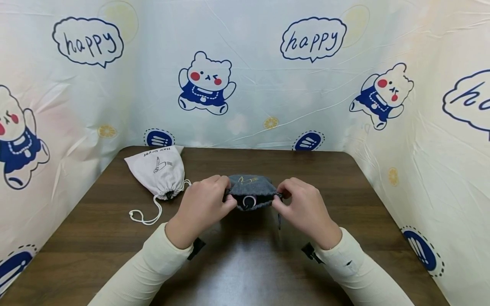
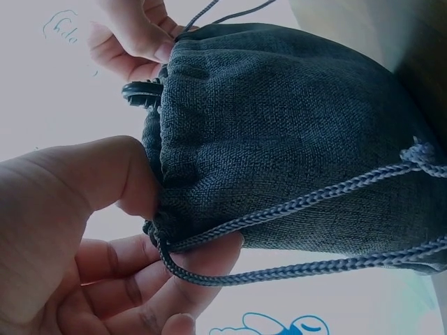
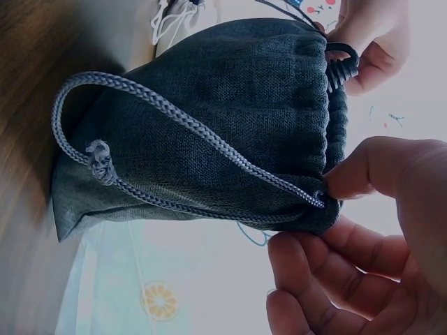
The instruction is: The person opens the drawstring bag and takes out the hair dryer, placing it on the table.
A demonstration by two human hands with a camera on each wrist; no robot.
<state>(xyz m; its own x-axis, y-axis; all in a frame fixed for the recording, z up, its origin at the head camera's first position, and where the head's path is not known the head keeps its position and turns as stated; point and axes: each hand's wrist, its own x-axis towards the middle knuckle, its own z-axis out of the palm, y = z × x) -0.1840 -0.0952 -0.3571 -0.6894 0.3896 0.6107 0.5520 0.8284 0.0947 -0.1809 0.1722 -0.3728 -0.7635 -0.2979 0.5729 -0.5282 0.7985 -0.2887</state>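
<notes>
A dark grey drawstring bag (image 1: 249,183) is upright at mid-table, its mouth pulled apart toward me. My left hand (image 1: 206,197) pinches the left corner of the mouth between thumb and fingers. At the right corner, my right hand (image 1: 304,208) pinches the rim the same way. A black ribbed piece with a loop (image 2: 143,92) pokes out of the mouth; the rest of that object is hidden in the bag. Knotted grey drawcords (image 3: 188,122) hang down both sides of the cloth. In the left wrist view, one cord runs over the left fingers.
A white drawstring bag (image 1: 162,170) printed "Hair Dryer" lies at the back left of the brown wooden table (image 1: 115,255). Its white cord (image 1: 147,222) trails toward me. A printed curtain (image 1: 252,85) with bears surrounds the table's back and sides.
</notes>
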